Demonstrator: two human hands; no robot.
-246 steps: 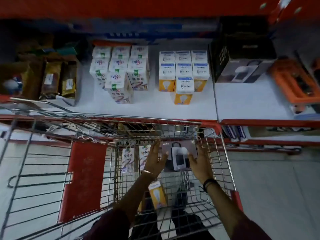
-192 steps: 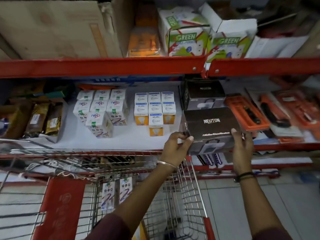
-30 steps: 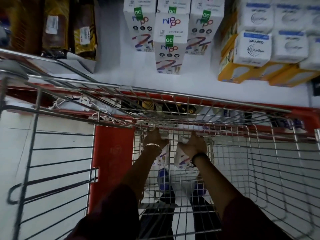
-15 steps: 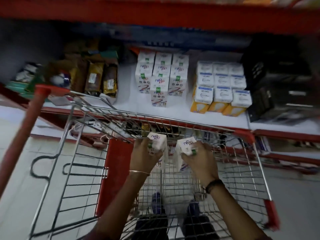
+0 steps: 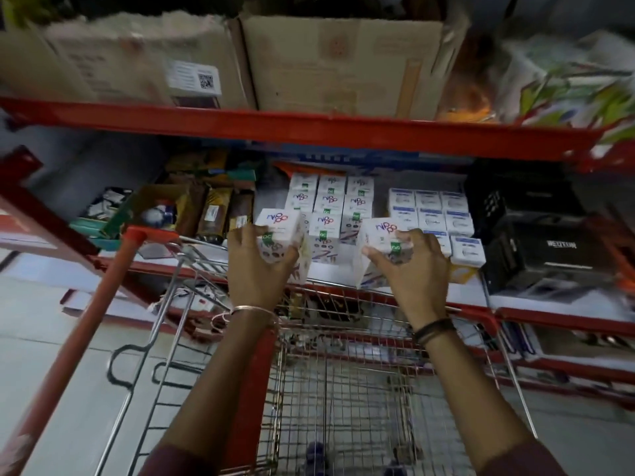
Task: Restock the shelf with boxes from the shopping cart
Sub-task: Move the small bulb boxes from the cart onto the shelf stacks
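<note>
Left hand (image 5: 256, 266) clamps one white Nippo box (image 5: 282, 235); right hand (image 5: 409, 269) clamps a second Nippo box (image 5: 378, 247). Both boxes held above the shelf edge (image 5: 343, 286), at 6 o'clock from the stocked Nippo stack (image 5: 330, 207). Placement pending. Shopping cart (image 5: 343, 389) looks nearly empty; task likely near its end.

Shelf (image 5: 395, 290) front strip at frame centre is bare between the stacked white boxes (image 5: 330, 207) and the cart rim (image 5: 343, 297). Red beam (image 5: 309, 127) caps headroom above. Brown packets (image 5: 213, 214) block left, black boxes (image 5: 536, 242) block right.
</note>
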